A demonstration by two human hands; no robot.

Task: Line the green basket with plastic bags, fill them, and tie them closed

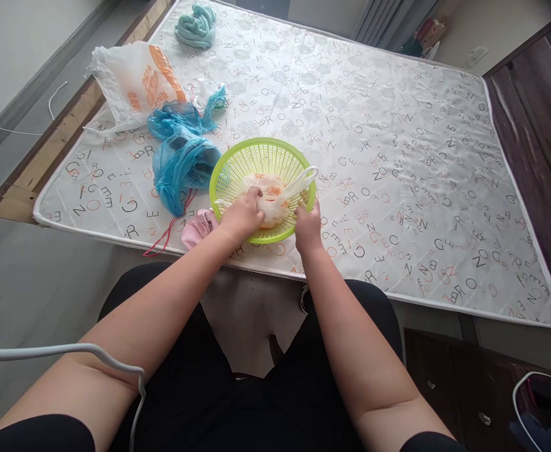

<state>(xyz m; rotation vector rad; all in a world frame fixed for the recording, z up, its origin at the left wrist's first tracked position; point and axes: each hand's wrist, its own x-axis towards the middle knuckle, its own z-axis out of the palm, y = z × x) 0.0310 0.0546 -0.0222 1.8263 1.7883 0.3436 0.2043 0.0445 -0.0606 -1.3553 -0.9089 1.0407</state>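
Note:
A lime-green plastic basket with slotted sides sits near the front edge of the mattress. Inside it lies a crumpled white plastic bag with orange markings, one looped handle sticking up over the right rim. My left hand reaches over the basket's near left side, fingers bent and closed on the bag. At the right rim, my right hand grips the basket, thumb on the inside and the other fingers mostly hidden behind the rim.
Left of the basket lie blue plastic bags, a pink cloth and a red string. Farther back are a white-and-orange carrier bag and a teal cloth. A white cable crosses my left arm.

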